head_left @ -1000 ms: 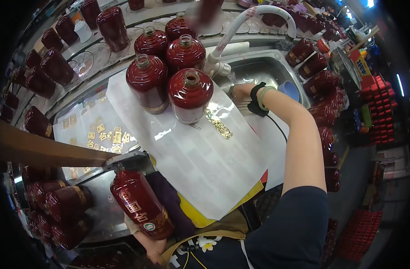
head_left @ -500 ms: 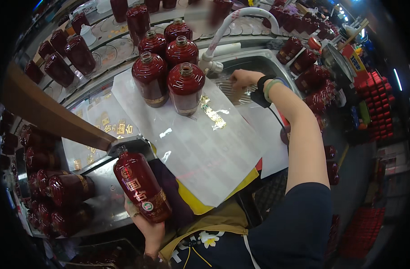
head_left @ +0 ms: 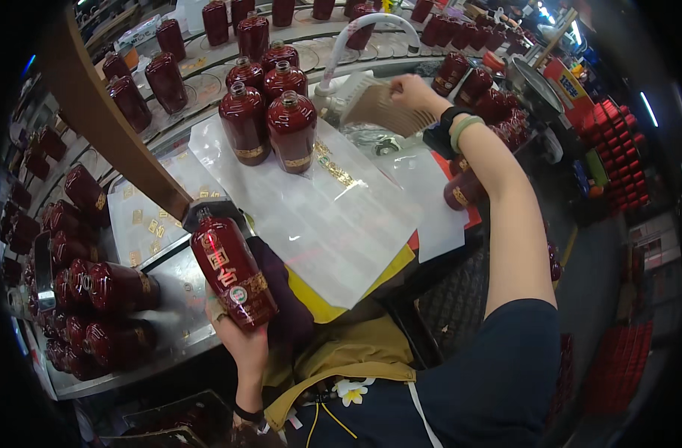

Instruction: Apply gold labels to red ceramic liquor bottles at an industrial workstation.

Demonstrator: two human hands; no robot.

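Note:
In my left hand (head_left: 236, 328) is a dark red glass bottle (head_left: 232, 261) with gold decoration and a round pale mark. The fingers wrap its underside and base; the bottle tilts, its neck up against a dark fitting (head_left: 208, 209) at the foot of a brown post. My right hand (head_left: 417, 95), over the sink (head_left: 430, 127), pinches one edge of a thin beige ribbed sheet (head_left: 378, 106), which hangs to the left beside the white tap (head_left: 327, 84). Left of the tap, several red bottles (head_left: 291, 134) stand upright on white sheets (head_left: 311, 216) by a gold decal strip (head_left: 337, 170).
A brown post (head_left: 117, 112) slants across the left side. More red bottles (head_left: 120, 287) lie stacked at lower left. Behind runs a curved conveyor (head_left: 199, 86) carrying bottles. Gold decals lie on a sheet (head_left: 124, 216) left of the post. Red stacked crates (head_left: 613, 164) stand at right.
My right hand has risen out of the sink, lifting the ribbed sheet with it. The left hand still grips the bottle by the post. The whole view has shifted slightly.

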